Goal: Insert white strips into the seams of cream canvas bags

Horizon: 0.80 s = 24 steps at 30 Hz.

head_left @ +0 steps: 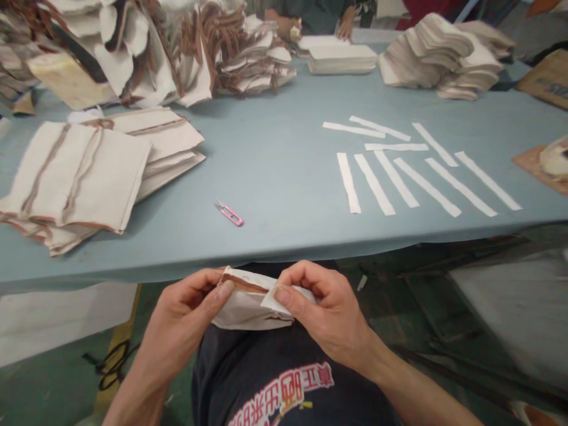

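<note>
Over my lap I hold a cream fabric piece (251, 316) with a brown strip along its folded edge. My left hand (189, 310) pinches its left corner between thumb and fingers. In my right hand (322, 307) is a white strip (273, 300), gripped between thumb and curled fingers against the fabric's right part. The fingers hide most of that strip and the fabric's right end. Both hands are just in front of the table's near edge.
On the blue-grey table (275, 160) lie pink thread snips (229, 213), several white strips (397, 177) and stacked cream pieces with brown seams (80, 171). Heaped fabric (177, 53) and cream stacks (341, 59) stand at the back, near another person's hand (346, 23).
</note>
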{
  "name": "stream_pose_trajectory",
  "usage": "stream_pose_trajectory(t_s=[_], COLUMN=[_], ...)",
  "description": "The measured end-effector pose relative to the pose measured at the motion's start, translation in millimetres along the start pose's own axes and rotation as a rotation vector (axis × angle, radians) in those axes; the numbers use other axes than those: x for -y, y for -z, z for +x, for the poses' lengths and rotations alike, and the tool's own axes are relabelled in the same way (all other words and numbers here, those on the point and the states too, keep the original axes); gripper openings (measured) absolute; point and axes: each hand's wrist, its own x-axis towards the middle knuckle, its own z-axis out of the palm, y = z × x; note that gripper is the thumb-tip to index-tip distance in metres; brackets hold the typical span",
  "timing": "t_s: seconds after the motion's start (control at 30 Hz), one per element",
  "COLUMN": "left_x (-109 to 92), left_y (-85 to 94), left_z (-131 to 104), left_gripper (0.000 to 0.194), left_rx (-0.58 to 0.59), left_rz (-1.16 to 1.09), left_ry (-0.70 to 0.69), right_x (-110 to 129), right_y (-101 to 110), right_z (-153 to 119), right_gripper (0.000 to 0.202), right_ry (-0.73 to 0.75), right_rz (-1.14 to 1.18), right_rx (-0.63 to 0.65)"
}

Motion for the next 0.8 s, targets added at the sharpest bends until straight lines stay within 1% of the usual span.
stream_pose_trajectory(t_s=[0.07, 0.13, 0.27, 0.37, 0.47, 0.6, 0.7, 0.8], left_x=[-3, -5, -9, -8, -9, -17, -22, -23], left_y=[-1.7, -5.0, -13.9, -21.2, -28.8, -37.2, -39.9, -39.2], left_z=[4, 6, 8, 10, 13, 15, 15, 14], left_gripper=[0.053, 0.055, 0.054, 0.05, 0.046, 0.045, 0.042, 0.043], left_rx=[0.016, 0.037, 0.099, 0.116, 0.093, 0.079, 0.097, 0.112], left_rz=[-0.038, -0.055, -0.082, -0.132, -0.185, -0.256, -0.287, -0.293], left_ry=[-0.008, -0.032, -0.088, -0.096, -0.085, -0.035, 0.011, 0.049], right_x=[15, 25, 30, 33, 37, 42, 43, 42], right_y=[-1, -2, -1, 2, 3, 1, 1, 0], right_z=[3, 8, 17, 20, 19, 12, 8, 6], right_gripper=[0.025, 0.024, 0.023, 0.022, 0.022, 0.021, 0.018, 0.018], right_ry=[0.012, 0.036, 0.117, 0.139, 0.135, 0.156, 0.168, 0.163], right_rz=[-0.025, -0.073, -0.15, -0.18, -0.19, -0.251, -0.293, -0.287], right_rx=[0.006, 0.002, -0.057, -0.093, -0.115, -0.164, -0.186, -0.183])
